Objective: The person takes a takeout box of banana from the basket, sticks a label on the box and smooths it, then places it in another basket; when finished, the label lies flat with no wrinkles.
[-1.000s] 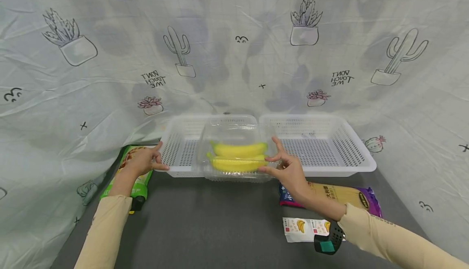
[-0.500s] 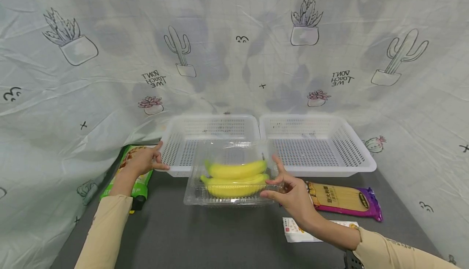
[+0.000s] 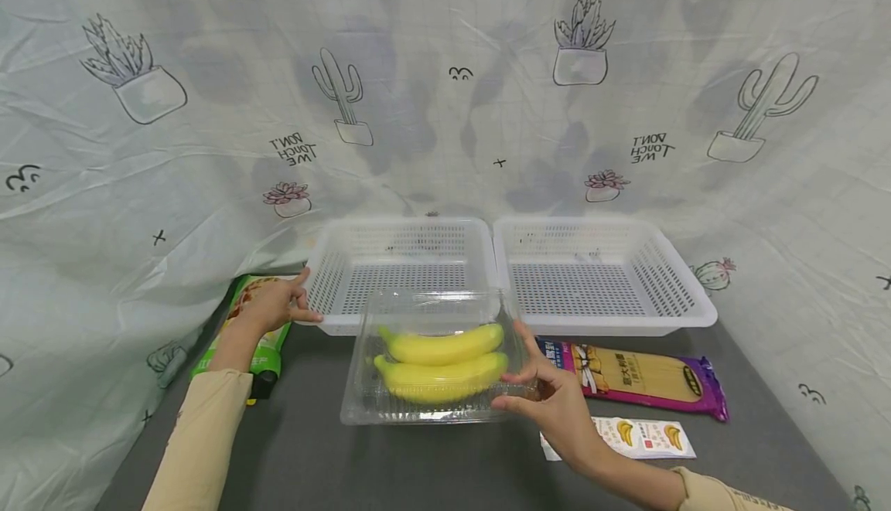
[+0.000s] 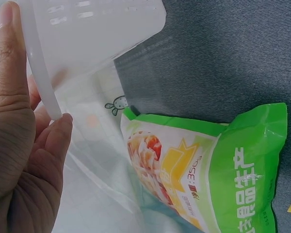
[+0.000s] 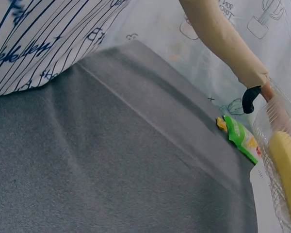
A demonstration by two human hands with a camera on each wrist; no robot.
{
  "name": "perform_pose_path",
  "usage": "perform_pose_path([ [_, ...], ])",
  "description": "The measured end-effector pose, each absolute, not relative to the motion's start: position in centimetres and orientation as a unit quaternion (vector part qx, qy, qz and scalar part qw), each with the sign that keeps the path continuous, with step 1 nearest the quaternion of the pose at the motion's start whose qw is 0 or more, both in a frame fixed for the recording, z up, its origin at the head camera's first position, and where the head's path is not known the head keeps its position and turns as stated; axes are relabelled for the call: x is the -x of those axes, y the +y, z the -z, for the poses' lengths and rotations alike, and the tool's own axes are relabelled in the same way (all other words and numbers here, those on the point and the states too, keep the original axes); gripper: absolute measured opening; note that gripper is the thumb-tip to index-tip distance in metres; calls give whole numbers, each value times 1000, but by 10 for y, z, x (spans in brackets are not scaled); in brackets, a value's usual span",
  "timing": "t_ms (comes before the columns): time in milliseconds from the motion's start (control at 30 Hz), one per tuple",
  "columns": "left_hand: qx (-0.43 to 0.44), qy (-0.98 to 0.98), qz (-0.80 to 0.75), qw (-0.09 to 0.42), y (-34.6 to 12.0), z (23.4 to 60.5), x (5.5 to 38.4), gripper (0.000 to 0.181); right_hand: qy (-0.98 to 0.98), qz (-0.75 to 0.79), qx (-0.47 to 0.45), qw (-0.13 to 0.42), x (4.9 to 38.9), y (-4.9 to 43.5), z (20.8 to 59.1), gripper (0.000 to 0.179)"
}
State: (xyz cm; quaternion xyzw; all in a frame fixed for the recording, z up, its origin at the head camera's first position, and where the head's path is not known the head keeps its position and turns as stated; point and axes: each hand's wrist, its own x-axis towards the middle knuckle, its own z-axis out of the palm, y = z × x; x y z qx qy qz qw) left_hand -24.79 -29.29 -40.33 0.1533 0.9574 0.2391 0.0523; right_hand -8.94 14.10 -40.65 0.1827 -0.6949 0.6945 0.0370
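Note:
My left hand pinches the left-end rim of the left white perforated basket; in the left wrist view, fingers lie along both sides of that rim. With thumb and fingers, my right hand grips the right side of a clear plastic clamshell box. Two yellow bananas lie one behind the other inside it. The box is in front of the left basket and overlaps its near edge in the head view. In the right wrist view, the box and a banana show at the right edge; the right hand is out of sight.
A second white basket stands close beside the first. Below it lie a purple-ended pasta packet and a strip of banana-printed labels. A green food bag lies by my left forearm. A patterned curtain hangs behind.
My right hand has brought the box of bananas from over the left basket toward me, onto the near side of its front edge. My left hand has stayed at the basket rim.

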Motion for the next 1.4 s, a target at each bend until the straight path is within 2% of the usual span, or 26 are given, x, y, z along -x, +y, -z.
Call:
perform_pose_path([
  [467,-154,958,-235,56,-293,403,249,30,-681,-705,-177,86,71,136,455,21],
  [767,-141,961,-231,57,-291,402,249,30,-706,-685,-149,100,77,134,480,22],
  [967,-136,960,-237,62,-291,401,248,31,-715,-680,-133,88,84,132,487,23],
  [1400,-137,960,-234,66,-292,403,248,31,-681,-700,-194,99,95,123,501,23],
])
